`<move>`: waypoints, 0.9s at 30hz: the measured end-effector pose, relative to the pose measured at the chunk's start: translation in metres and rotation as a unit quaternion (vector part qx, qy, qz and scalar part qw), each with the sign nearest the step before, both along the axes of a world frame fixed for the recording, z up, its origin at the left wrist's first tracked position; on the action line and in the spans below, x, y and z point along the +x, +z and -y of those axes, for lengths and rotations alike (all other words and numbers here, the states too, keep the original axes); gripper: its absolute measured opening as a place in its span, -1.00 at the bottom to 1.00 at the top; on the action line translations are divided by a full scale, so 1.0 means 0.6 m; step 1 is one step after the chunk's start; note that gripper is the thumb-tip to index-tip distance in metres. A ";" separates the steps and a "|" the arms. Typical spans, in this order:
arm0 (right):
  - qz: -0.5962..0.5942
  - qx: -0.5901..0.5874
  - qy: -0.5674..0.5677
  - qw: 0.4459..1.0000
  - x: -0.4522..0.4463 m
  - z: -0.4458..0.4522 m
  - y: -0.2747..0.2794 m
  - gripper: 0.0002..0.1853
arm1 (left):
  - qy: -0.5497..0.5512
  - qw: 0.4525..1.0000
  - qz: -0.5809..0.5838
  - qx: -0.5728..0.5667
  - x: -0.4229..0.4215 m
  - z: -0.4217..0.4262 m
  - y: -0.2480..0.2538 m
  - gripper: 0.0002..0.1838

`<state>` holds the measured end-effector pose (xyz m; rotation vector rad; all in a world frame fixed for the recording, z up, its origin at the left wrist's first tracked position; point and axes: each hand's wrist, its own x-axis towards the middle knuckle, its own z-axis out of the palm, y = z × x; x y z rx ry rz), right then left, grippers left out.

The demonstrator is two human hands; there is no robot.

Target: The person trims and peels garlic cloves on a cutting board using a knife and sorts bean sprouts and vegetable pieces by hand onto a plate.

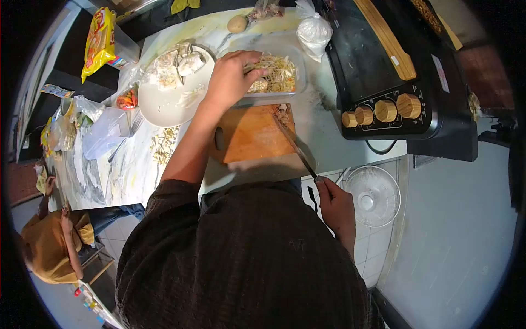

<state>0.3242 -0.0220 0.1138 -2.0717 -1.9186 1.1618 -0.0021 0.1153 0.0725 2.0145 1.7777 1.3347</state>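
Note:
My left hand reaches over the left side of a clear plastic container of bean sprouts, thumb and fingers apart, with nothing visible between them. The fingertips are at the food; I cannot tell whether they touch it. My right hand is closed around the handle of a knife. The blade points away from me, its tip over small chopped bits at the upper right of a wooden cutting board. The board lies just in front of the container.
A plate with white pieces stands left, near loose sprouts on the table. At right is a black cooker with wooden knobs, beside a bag of white powder. A wire basket sits below. Another person is at lower left.

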 end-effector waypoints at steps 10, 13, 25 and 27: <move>-0.117 -0.112 -0.007 0.987 -0.001 -0.015 -0.036 -0.57 | 0.230 0.964 0.100 -0.091 -0.171 0.187 -0.027 -0.75; -0.120 -0.114 0.017 0.986 -0.017 -0.024 -0.040 -0.58 | 0.314 0.936 0.070 -0.142 -0.219 0.267 -0.041 -0.74; -0.181 -0.157 0.059 0.969 -0.041 -0.050 -0.020 -0.56 | 0.365 0.885 0.005 -0.288 -0.228 0.389 -0.121 -0.76; -0.177 -0.147 0.071 0.971 -0.044 -0.053 -0.017 -0.56 | 0.388 0.867 -0.039 -0.309 -0.232 0.384 -0.136 -0.74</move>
